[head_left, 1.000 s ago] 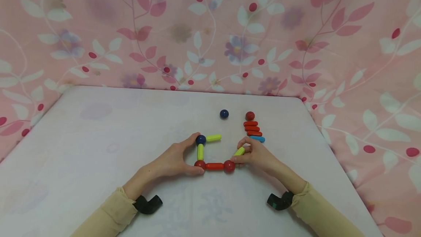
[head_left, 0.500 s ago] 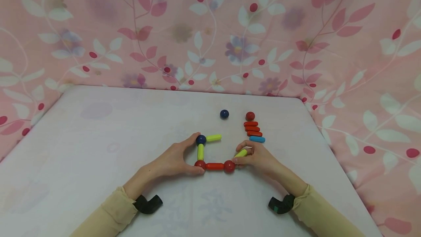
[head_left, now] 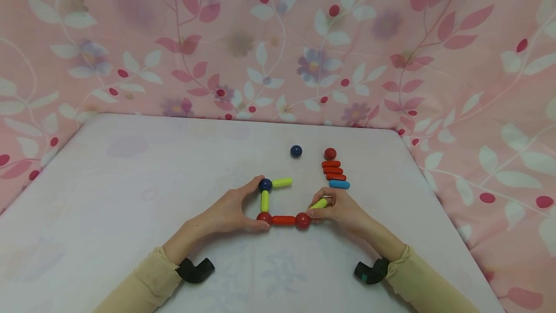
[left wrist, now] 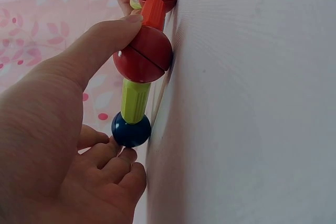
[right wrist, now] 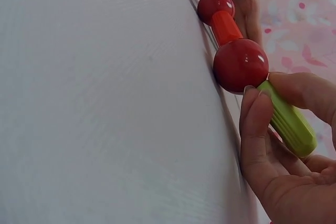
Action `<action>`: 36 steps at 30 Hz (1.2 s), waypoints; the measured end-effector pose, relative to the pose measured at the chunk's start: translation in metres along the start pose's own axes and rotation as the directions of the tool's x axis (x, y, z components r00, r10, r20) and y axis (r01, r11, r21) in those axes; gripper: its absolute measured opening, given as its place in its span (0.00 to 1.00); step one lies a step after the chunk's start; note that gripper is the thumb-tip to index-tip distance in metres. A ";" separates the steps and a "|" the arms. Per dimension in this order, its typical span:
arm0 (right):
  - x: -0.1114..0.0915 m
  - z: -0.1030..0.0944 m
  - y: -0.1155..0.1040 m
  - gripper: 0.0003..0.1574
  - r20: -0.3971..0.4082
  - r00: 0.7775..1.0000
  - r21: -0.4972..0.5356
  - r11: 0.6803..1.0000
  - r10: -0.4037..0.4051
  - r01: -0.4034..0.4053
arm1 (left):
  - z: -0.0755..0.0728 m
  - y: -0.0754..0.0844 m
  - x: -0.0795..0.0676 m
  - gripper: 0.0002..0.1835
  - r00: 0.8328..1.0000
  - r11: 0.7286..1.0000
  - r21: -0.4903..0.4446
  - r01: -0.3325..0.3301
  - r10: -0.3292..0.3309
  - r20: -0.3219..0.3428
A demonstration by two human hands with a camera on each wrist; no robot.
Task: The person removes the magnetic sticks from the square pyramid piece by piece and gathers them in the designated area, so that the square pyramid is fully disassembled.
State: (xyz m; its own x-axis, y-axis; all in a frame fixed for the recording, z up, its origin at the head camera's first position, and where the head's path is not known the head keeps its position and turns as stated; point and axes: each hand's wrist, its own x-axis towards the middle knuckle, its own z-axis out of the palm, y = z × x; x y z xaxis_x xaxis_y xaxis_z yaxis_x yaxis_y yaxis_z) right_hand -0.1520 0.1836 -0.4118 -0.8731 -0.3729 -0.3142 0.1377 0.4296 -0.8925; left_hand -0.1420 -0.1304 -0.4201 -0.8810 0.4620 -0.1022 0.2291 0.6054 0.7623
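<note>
My left hand (head_left: 232,210) spans one side of a part-built frame of balls and sticks. Its thumb presses the near-left red ball (left wrist: 144,56), while its fingers touch the dark blue ball (head_left: 265,184). A yellow-green stick (left wrist: 135,100) joins those two balls, and another yellow-green stick (head_left: 282,182) points right from the blue one. From the near-left ball, a red stick (head_left: 284,220) runs to the right red ball (right wrist: 240,65). My right hand (head_left: 340,206) pinches a yellow-green building stick (right wrist: 289,121), slanted, one end against the right red ball.
Behind my right hand lie a light blue stick (head_left: 339,184) and a row of red sticks (head_left: 333,170), with a loose red ball (head_left: 330,153) beyond. A loose dark blue ball (head_left: 296,151) sits left of them. The white table (head_left: 130,177) meets a flowered pink cloth (head_left: 243,42).
My right hand has shifted slightly right and toward me, and the yellow-green stick in it has tilted further right. The left hand and the frame stay in place.
</note>
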 end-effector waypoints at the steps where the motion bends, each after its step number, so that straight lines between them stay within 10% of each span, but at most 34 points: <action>1: 0.000 0.000 0.000 0.23 -0.003 1.000 -0.002 1.000 0.001 -0.001 | 0.000 0.000 0.000 0.61 1.000 1.000 0.000 0.001 -0.001 0.000; 36: -0.024 -0.050 0.023 0.27 -0.286 0.958 -0.054 0.999 -0.024 0.009 | 0.000 0.003 -0.001 0.60 1.000 1.000 0.000 0.007 -0.007 0.000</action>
State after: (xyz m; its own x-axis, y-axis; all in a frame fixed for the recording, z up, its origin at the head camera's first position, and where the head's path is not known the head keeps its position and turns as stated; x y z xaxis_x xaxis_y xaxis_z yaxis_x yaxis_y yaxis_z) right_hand -0.1516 0.2432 -0.4086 -0.9733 -0.1326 -0.1872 0.1045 0.4701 -0.8764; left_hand -0.1409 -0.1295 -0.4177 -0.8823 0.4582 -0.1076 0.2230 0.6084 0.7617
